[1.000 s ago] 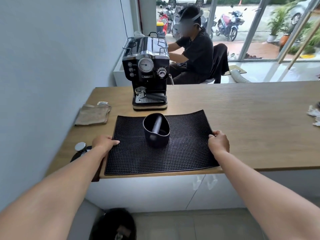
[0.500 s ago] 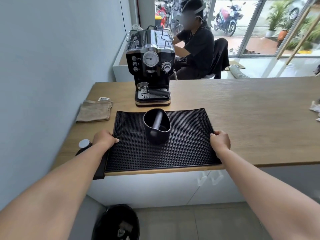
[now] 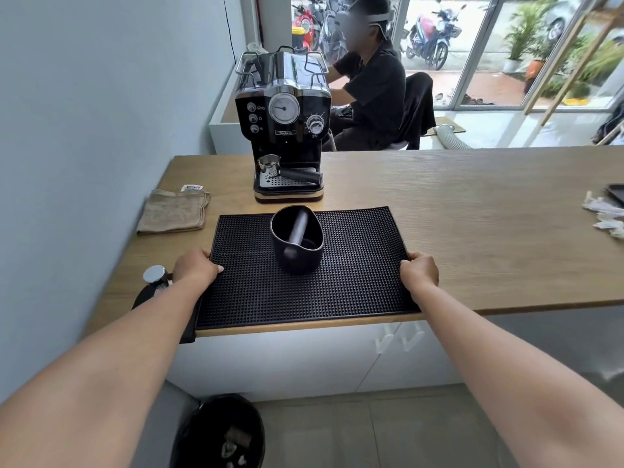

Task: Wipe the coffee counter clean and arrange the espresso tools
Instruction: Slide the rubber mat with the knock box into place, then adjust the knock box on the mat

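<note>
both hands grip the black bar mat (image 3: 337, 282) by its short edges, the left hand (image 3: 194, 270) on the left edge and the right hand (image 3: 418, 270) on the right, fingers curled closed over the rubber. holding it at both ends looks meant to square it with the front of the tabletop (image 3: 472, 211) and keep it flat while it is set in line with the espresso machine (image 3: 285, 126) behind. the knock box (image 3: 296, 239) stands upright on the mat's far middle, just in front of the machine; its bar spans the opening and i cannot tell whether grounds lie inside. the portafilter (image 3: 287, 170) rests on the machine's drip tray. a tamper (image 3: 154, 275) sits just left of the left hand on a dark pad, and a folded cloth (image 3: 174, 211) lies near the wall. below, a black bin (image 3: 219, 434) holds what may be crumpled scraps.
</note>
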Demonstrator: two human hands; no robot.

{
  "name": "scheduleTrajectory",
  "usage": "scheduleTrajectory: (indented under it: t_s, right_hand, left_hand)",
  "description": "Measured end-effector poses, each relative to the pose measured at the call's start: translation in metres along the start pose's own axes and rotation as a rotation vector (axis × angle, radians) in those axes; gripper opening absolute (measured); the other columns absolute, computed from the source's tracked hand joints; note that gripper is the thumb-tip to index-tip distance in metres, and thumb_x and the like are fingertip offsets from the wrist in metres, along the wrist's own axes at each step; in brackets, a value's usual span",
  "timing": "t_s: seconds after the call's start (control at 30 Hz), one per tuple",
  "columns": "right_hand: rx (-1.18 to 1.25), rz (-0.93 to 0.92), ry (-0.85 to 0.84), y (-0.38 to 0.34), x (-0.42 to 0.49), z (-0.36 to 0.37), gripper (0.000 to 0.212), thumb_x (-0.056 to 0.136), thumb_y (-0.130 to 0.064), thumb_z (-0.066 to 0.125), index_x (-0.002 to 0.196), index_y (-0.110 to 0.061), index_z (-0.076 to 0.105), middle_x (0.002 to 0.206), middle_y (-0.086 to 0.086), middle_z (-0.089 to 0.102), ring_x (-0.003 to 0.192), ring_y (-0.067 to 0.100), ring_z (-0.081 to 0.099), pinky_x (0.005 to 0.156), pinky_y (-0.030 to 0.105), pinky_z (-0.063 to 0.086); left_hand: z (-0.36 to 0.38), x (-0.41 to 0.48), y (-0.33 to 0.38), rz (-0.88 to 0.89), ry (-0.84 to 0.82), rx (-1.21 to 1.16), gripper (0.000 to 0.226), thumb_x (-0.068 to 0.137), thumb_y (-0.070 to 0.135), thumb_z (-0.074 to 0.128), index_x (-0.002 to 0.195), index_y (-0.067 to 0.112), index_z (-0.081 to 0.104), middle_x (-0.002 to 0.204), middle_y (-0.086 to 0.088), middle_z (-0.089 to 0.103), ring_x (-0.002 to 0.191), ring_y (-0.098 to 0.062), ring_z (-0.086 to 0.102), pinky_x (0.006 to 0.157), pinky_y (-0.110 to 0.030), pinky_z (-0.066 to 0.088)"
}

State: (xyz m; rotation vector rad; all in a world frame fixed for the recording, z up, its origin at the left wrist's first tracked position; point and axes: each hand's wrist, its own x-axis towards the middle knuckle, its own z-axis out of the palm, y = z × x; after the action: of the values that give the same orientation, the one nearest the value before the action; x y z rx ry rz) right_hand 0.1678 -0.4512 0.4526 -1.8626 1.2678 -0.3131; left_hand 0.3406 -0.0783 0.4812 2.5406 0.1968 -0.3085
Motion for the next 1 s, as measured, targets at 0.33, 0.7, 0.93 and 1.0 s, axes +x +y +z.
scheduleTrajectory:
  t_s: [0.33,0.7,0.93,1.0]
  right_hand:
    - [-0.141,-0.065,0.011,0.006,0.003,0.003,0.033,0.092,-0.018,0.051,0.12,-0.015,0.069,0.12,0.013,0.066,0.112,0.034,0.058,0.096,0.04,0.049]
    - [-0.363,-0.137,0.048,-0.035,-0.016,0.003,0.046,0.09,-0.017,0.049,0.135,-0.024,0.054,0.14,0.011,0.044,0.132,0.03,0.035,0.111,0.045,0.026]
    - [-0.017,-0.348,-0.249,-0.106,-0.043,0.037,0.032,0.096,-0.027,0.051,0.123,-0.018,0.067,0.116,0.0,0.069,0.086,0.012,0.058,0.08,0.025,0.045]
    - [0.07,-0.349,-0.366,-0.125,-0.049,0.05,0.037,0.097,-0.029,0.051,0.131,-0.018,0.061,0.125,-0.001,0.064,0.098,0.012,0.056,0.087,0.025,0.042]
  left_hand:
    - [0.001,-0.002,0.0,0.013,-0.004,0.041,0.022,0.088,0.02,0.075,0.108,0.012,0.072,0.113,-0.013,0.071,0.109,-0.033,0.063,0.081,-0.034,0.044]
    - [0.002,-0.023,0.03,0.022,0.068,0.43,0.037,0.092,0.026,0.054,0.128,0.015,0.06,0.139,-0.015,0.05,0.128,-0.033,0.044,0.106,-0.047,0.032]
    - [0.025,-0.062,0.057,0.129,-0.116,-0.528,0.042,0.089,0.028,0.07,0.129,0.019,0.061,0.119,-0.007,0.065,0.103,-0.021,0.066,0.087,-0.042,0.059]
    - [0.035,-0.079,0.065,0.052,-0.182,-0.768,0.046,0.089,0.02,0.072,0.131,0.011,0.056,0.109,-0.011,0.067,0.093,-0.021,0.068,0.078,-0.04,0.062]
